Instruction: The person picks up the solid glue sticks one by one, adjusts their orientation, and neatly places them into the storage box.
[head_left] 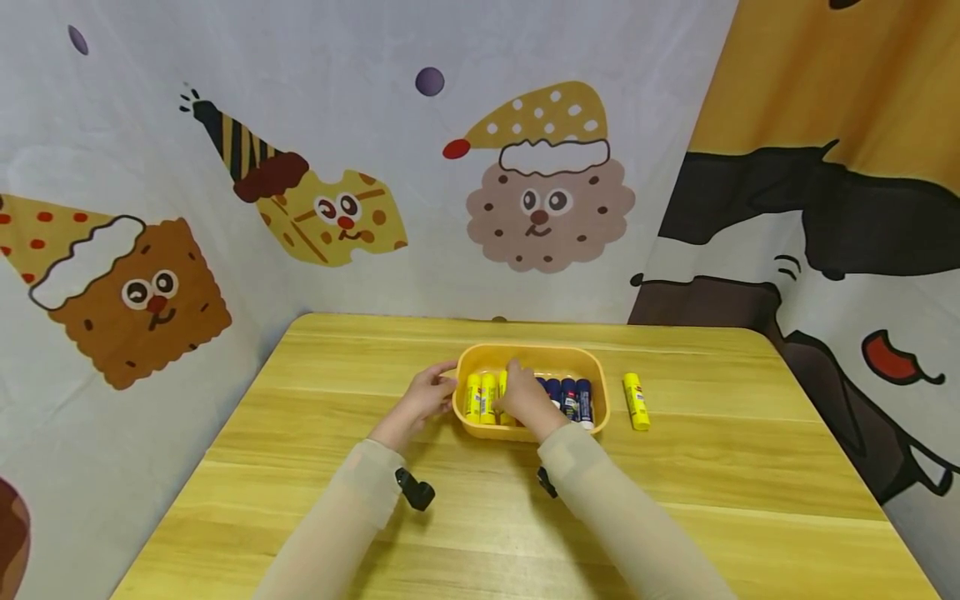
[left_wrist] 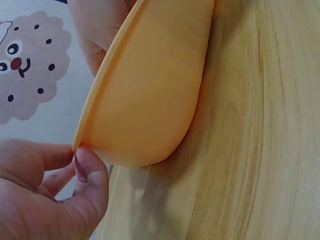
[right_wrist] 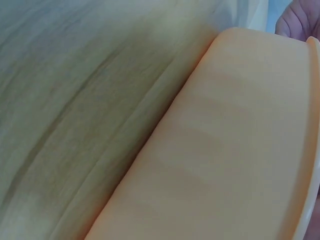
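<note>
An orange plastic basket (head_left: 532, 432) stands on the table with a row of glue sticks inside. Yellow glue sticks (head_left: 487, 398) lie side by side at its left, and several dark blue glue sticks (head_left: 584, 402) fill the right part. My left hand (head_left: 431, 392) pinches the basket's rim at the left end; the left wrist view shows thumb and finger on that rim (left_wrist: 89, 107). Reaching into the basket, my right hand (head_left: 531, 402) has its fingers round the yellow glue stick (head_left: 503, 385) nearest the middle. That hand hides part of the row, and the right wrist view mostly shows the basket's outer wall (right_wrist: 215, 135).
One more yellow glue stick (head_left: 636, 402) lies on the wooden table (head_left: 480, 517), a little right of the basket. Behind the table hangs a cloth backdrop (head_left: 360, 67) with cartoon figures, and it also runs along both sides.
</note>
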